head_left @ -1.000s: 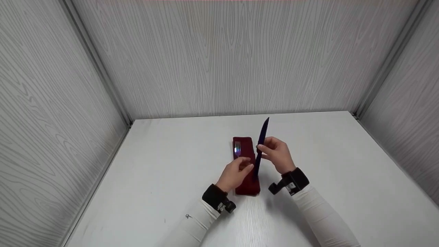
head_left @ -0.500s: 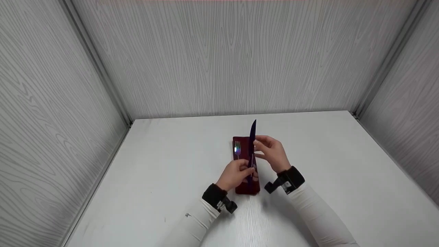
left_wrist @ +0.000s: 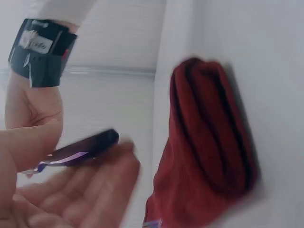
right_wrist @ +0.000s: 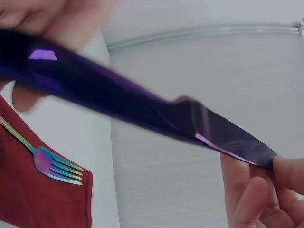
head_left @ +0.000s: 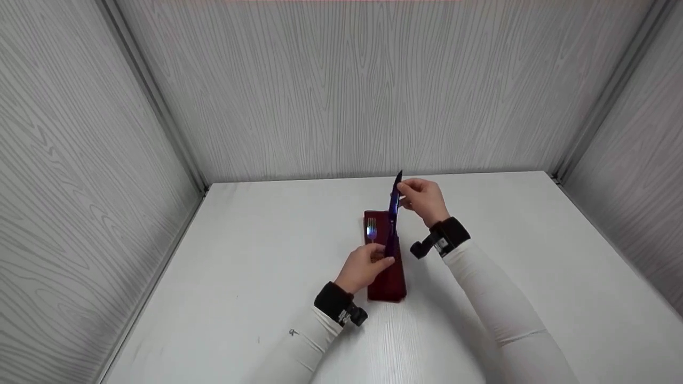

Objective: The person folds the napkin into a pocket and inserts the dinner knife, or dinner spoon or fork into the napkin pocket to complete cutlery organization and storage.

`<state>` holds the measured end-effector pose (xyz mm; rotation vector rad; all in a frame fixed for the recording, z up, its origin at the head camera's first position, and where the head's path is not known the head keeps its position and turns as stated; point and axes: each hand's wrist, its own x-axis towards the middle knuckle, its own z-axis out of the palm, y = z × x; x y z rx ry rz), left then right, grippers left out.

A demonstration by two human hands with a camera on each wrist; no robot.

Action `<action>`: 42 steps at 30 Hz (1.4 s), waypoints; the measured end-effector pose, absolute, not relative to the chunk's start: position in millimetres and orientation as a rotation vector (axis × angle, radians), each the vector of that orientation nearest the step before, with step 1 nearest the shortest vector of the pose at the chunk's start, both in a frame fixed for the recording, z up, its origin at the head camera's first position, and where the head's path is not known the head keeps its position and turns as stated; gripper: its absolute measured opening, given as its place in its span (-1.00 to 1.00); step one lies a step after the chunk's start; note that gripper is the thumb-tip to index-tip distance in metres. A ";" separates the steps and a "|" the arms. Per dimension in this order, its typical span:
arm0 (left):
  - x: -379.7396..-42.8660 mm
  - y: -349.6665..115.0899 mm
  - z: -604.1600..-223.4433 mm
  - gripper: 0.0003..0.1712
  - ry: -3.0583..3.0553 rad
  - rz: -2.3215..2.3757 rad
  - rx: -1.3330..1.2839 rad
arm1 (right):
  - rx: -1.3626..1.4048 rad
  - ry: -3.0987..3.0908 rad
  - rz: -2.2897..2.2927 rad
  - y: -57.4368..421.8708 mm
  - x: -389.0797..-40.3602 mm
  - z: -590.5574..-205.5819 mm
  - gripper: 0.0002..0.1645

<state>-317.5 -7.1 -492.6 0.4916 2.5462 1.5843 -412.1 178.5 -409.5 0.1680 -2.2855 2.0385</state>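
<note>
A dark purple, shiny table knife [head_left: 394,205] is raised over a folded dark red napkin [head_left: 387,285], its blade pointing up and away. My right hand [head_left: 425,201] pinches the blade near its tip between thumb and fingers. At the other end, the thumb and fingers of my left hand [head_left: 363,268] hold the handle, as the right wrist view also shows. A rainbow-coloured fork [right_wrist: 45,162] lies on the napkin's left part, tines toward the back; the left hand hides its handle in the head view. The napkin's thick folded layers [left_wrist: 204,128] face the left wrist camera.
Under everything is a white tabletop [head_left: 267,229], bounded by pale wood-grain panels at the back [head_left: 341,90] and on both sides. Each wrist wears a black strap [head_left: 334,303] with a small camera.
The knife has moved left, over the napkin, and the left hand has taken its handle. My right hand has slid up and away along the blade toward the tip.
</note>
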 end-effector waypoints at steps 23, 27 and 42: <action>-301.4 -6.5 -494.7 -0.29 2.908 0.516 0.664 | -0.002 -2.452 1.765 191.3 -472.7 -441.5 -0.63; -302.1 -6.5 -494.3 -0.29 2.903 0.514 0.671 | -0.055 -2.480 1.798 192.0 -473.4 -449.1 -0.62; -301.2 -5.8 -494.4 -0.30 2.902 0.534 0.658 | 0.069 -2.825 1.577 169.5 -465.3 -484.8 -0.48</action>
